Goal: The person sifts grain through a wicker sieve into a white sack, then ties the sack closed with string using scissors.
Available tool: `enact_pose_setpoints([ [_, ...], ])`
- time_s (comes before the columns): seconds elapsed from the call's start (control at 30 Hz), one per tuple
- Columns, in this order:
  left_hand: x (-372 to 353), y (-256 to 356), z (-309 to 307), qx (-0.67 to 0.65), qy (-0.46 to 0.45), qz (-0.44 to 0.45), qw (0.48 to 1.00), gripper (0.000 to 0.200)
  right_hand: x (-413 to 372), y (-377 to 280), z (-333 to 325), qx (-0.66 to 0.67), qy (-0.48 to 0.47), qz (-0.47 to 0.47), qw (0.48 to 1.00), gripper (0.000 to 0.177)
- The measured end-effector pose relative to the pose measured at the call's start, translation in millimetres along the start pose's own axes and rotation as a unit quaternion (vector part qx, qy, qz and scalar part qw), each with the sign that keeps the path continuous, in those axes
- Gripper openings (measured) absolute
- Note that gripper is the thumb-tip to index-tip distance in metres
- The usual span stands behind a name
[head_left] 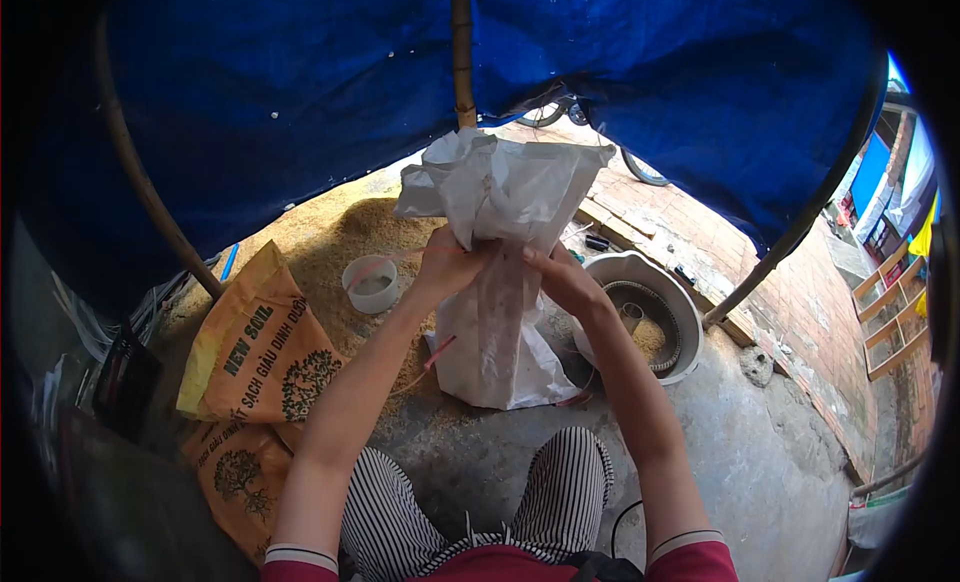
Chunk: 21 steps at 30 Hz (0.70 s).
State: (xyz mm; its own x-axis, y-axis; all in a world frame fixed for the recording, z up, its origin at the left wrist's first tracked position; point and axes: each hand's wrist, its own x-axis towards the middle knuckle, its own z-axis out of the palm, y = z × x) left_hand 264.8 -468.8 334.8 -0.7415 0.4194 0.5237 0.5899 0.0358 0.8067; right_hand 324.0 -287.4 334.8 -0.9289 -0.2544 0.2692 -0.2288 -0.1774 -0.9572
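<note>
- White sack (500,342) stands upright on the concrete floor (760,462) at the centre of the frame, just beyond the person's striped knees. Its gathered neck is pinched in, and the loose top flares open above.
- Left hand (450,265) is clenched around the neck from the left side. Right hand (560,277) grips the same neck from the right, fingers curled into the folds, and the two hands nearly meet.
- A red string (438,350) hangs below the left hand against the sack. Where it ends among the folds is hard to make out.
- Left of the sack, orange printed bags (265,352) lean close by, with another partly cut off at the lower left.
- A small white cup (370,284) sits on the heap of husks (340,232) behind them, apart from the sack.
- Right of the sack, a round basin (655,317) holding some grain stands just beside it. The sack hides the basin's near-left rim.
- Overhead, a blue tarp (300,92) fills the upper frame, with a bamboo pole (462,52) dropping to just behind the sack top.
- Open floor lies at the lower right, edged by brick paving (800,292).
- The frame's corners are dark and unreadable.
</note>
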Motion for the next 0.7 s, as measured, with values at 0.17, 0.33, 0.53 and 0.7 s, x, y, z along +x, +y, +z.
enact_pose_setpoints([
  [0.17,-6,23,-2,-0.034,-0.032,-0.02,0.999,0.049,-11,33,-12,-0.202,-0.059,-0.042,0.977,0.094],
  [0.33,6,26,1,0.072,-0.011,0.034,0.997,0.057,19,49,25,-0.163,0.037,-0.082,0.983,0.064],
  [0.53,36,68,-24,-0.004,0.138,0.049,0.989,0.053,68,-5,46,-0.157,0.084,-0.148,0.973,0.044],
  [0.7,31,97,-43,-0.03,0.131,0.068,0.989,0.051,64,-41,73,-0.137,0.084,-0.125,0.979,0.046],
])
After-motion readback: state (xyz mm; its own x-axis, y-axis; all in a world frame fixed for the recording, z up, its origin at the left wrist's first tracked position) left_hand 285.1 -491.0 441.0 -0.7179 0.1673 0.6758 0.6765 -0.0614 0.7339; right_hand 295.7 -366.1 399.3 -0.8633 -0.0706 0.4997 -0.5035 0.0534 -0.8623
